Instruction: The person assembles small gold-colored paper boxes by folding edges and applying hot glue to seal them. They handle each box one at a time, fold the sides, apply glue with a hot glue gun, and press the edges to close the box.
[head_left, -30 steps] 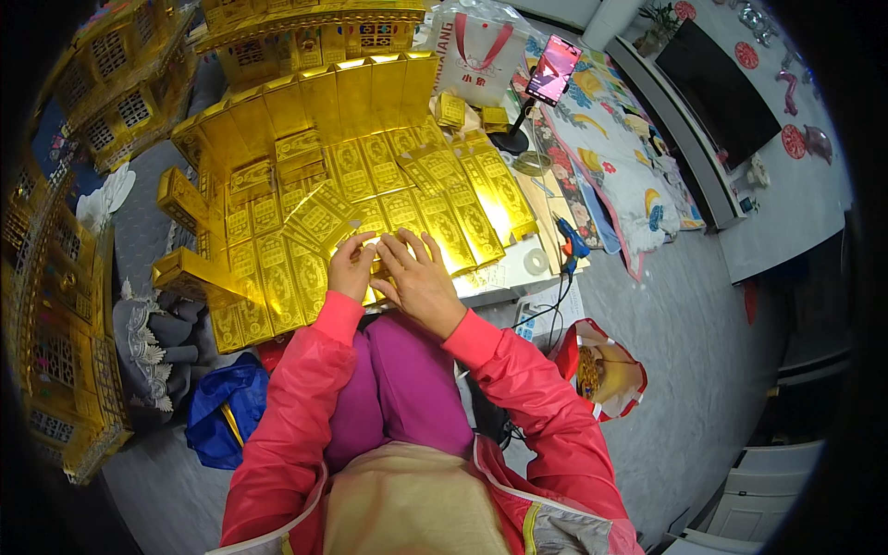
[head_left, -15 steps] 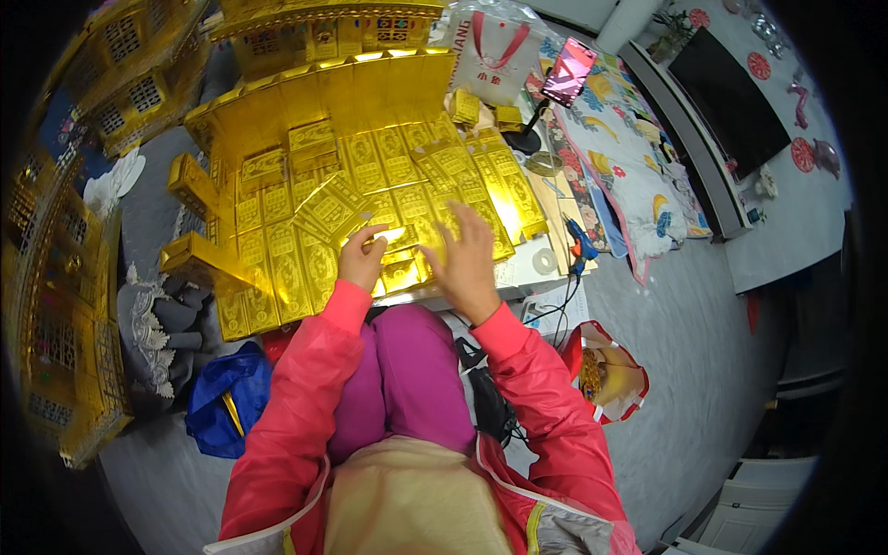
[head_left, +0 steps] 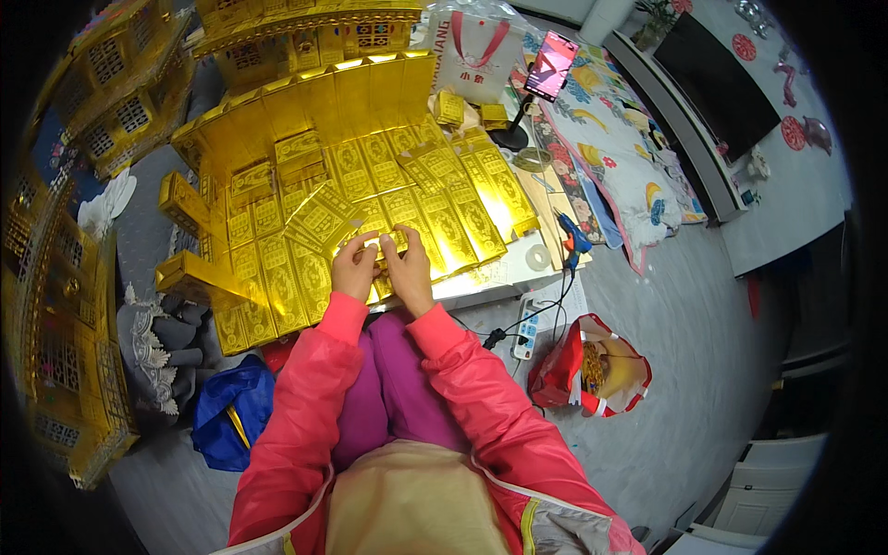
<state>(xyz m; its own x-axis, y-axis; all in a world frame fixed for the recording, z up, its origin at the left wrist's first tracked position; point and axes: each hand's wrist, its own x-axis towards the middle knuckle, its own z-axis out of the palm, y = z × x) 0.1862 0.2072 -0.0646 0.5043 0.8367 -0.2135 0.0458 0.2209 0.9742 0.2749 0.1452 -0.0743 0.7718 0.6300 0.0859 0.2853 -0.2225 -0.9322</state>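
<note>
Both my hands meet over the near edge of a large panel of gold foil blocks [head_left: 301,277] with embossed patterns. My left hand [head_left: 353,268] is closed, fingers bent, on a small gold foil piece [head_left: 378,241]. My right hand [head_left: 409,270] presses thumb and fingers on the same piece from the other side, almost touching the left thumb. Its lower part is hidden behind the fingers. Just beyond the left hand, several loose gold foil cards [head_left: 324,218] lie fanned on the panel. More loose cards [head_left: 427,168] rest farther back, to the right.
Gold block walls stand along the panel's back [head_left: 314,97] and left side. At the right lie a tape roll [head_left: 538,257] and a blue glue gun [head_left: 573,237]; beyond is a phone on a stand [head_left: 551,67]. A power strip [head_left: 526,331] and a red bag [head_left: 578,370] are on the floor.
My right hand has moved left and down, from open and apart to closing on the small gold piece beside my left hand. My left hand has shifted slightly left.
</note>
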